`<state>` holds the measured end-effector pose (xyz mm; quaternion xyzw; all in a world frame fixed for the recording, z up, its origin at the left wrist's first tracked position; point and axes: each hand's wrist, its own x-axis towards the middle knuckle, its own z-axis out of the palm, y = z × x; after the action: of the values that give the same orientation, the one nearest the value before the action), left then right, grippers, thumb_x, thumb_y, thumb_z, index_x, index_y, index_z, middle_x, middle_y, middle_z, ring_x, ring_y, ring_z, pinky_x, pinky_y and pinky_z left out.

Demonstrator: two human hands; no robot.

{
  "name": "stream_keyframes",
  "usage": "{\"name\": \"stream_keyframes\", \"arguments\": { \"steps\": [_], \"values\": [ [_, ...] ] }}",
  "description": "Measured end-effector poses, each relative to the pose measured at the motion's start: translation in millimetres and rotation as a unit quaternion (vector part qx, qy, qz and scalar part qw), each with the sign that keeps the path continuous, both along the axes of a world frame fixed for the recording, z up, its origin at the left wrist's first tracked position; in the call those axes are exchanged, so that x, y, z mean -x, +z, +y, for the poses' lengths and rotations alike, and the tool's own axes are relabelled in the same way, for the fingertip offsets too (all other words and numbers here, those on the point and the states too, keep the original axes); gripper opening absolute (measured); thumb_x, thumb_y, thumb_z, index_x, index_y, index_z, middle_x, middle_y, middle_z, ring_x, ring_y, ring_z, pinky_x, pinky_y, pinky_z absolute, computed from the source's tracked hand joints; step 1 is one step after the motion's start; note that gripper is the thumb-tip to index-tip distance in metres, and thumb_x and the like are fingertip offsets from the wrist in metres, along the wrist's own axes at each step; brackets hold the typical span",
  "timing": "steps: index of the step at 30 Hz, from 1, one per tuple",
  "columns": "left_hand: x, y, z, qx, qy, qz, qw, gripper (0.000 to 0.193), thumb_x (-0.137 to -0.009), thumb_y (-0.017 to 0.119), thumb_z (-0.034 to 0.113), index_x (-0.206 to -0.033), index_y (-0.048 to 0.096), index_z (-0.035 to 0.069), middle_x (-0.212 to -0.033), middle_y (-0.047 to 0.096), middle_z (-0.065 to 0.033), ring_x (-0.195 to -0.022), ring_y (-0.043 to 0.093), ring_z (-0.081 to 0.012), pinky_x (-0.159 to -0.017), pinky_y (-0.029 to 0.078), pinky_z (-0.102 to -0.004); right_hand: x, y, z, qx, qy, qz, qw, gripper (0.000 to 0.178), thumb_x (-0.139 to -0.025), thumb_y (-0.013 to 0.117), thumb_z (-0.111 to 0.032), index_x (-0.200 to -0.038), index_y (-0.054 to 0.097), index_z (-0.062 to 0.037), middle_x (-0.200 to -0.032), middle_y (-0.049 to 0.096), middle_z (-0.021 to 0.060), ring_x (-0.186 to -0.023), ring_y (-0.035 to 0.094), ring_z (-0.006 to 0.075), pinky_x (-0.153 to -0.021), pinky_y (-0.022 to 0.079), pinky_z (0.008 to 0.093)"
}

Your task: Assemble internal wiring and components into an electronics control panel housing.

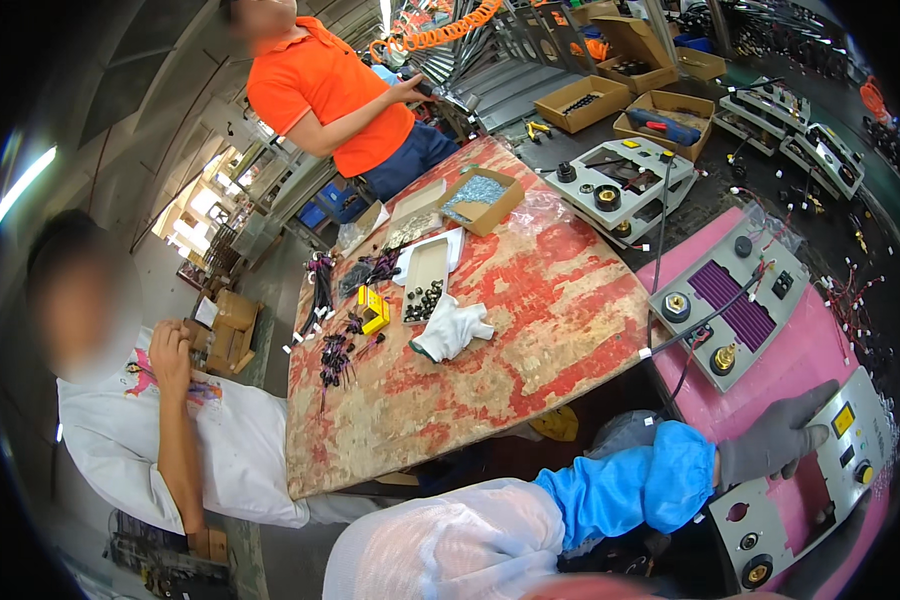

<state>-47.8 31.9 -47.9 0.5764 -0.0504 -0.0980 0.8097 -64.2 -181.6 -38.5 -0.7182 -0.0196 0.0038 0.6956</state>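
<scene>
My left hand (770, 440), in a grey glove below a blue sleeve, is closed over the upper edge of a light grey metal panel (855, 432) at the lower right. The panel has a rectangular cutout, a yellow label, a button and round fittings, and it lies tilted over a pink surface. Along its lower right edge shows a dark grey shape (838, 552), apparently my right hand in a glove; its fingers are hidden. Just beyond my left hand lies another grey panel (732, 305) with a purple grille, a brass fitting and a black cable.
A worn red wooden table (530, 330) bears a white glove (452, 328), a tray of black parts (425, 300) and wire bundles (336, 358). More panels (620, 190) and cardboard boxes (582, 102) stand beyond. One co-worker (210, 430) sits left; another (335, 100), in orange, stands behind.
</scene>
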Motion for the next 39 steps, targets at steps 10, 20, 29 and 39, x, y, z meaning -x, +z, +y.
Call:
{"name": "stream_keyframes", "arguments": {
  "steps": [10,20,29,39],
  "values": [
    [0,-5,0,0.004,0.01,-0.009,1.0,0.064,-0.092,0.047,0.008,-0.149,0.017,0.011,-0.085,0.059,-0.0098,-0.046,0.049,-0.0102,-0.04,0.044,-0.0256,-2,-9,-4,-0.101,-0.061,0.08,0.99,0.041,-0.101,0.038,-0.023,-0.131,0.048,0.0027,-0.128,0.053,0.0149,-0.112,0.052,0.0238,-0.096,0.042,0.0361],
    [2,9,-4,0.004,-0.032,0.001,0.999,0.064,-0.093,0.05,0.018,-0.148,0.021,0.009,-0.084,0.056,-0.0061,-0.049,0.049,-0.0072,-0.042,0.043,-0.0222,-3,-8,-4,-0.169,-0.143,0.152,0.963,0.042,-0.101,0.037,-0.033,-0.128,0.048,-0.0022,-0.105,0.049,0.0047,-0.091,0.046,0.0132,-0.078,0.038,0.0264],
    [4,17,11,-0.04,0.009,0.039,0.998,0.061,-0.094,0.05,0.014,-0.148,0.021,0.008,-0.08,0.056,-0.0055,-0.049,0.049,-0.0077,-0.043,0.042,-0.0232,-6,-19,7,-0.153,-0.118,0.083,0.978,0.039,-0.102,0.038,-0.029,-0.129,0.049,-0.0031,-0.086,0.054,0.0,-0.068,0.048,0.0041,-0.056,0.041,0.0178],
    [4,5,-6,0.01,-0.007,-0.004,1.0,0.061,-0.093,0.047,0.011,-0.148,0.02,0.007,-0.092,0.057,-0.0072,-0.052,0.048,-0.0075,-0.044,0.044,-0.0225,1,-1,7,-0.196,-0.106,0.1,0.97,0.038,-0.101,0.038,-0.032,-0.122,0.053,-0.0033,-0.089,0.055,0.002,-0.073,0.052,0.0087,-0.062,0.042,0.0217]
  ]
}}
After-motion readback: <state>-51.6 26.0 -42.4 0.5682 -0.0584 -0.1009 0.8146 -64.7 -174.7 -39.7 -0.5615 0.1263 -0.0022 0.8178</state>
